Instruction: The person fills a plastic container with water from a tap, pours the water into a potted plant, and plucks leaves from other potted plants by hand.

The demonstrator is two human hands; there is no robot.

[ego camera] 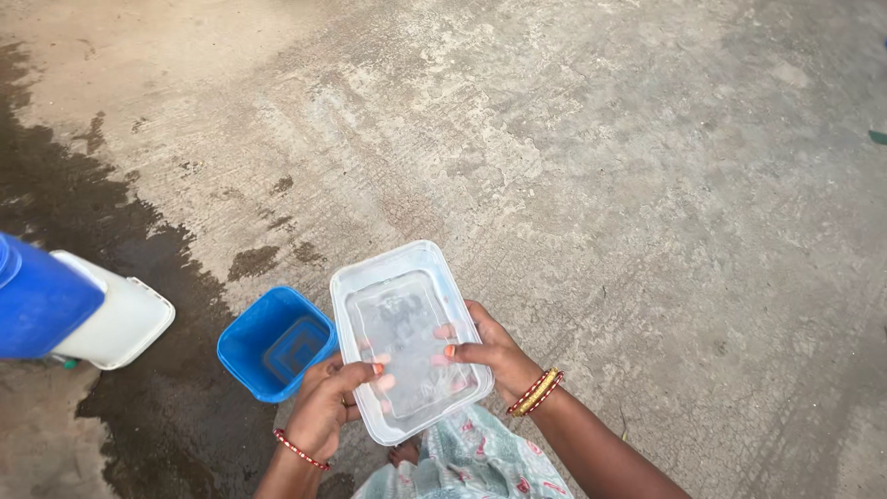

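Note:
A clear rectangular plastic container [407, 277] is held up in front of me, its open side facing me. My left hand [328, 407] grips its left edge, with the thumb inside the rim. My right hand [494, 356] holds the right edge from beneath, thumb lying across the inside. Both wrists wear bangles. A small blue square tub [273, 342] sits on the ground just left of the container, beside my left hand.
A white container [120, 319] and a blue drum [37, 296] stand at the left edge. The concrete ground [601, 166] is wet and dark along the left side [139, 249]. My patterned garment [471, 462] and a foot [404, 453] show at the bottom.

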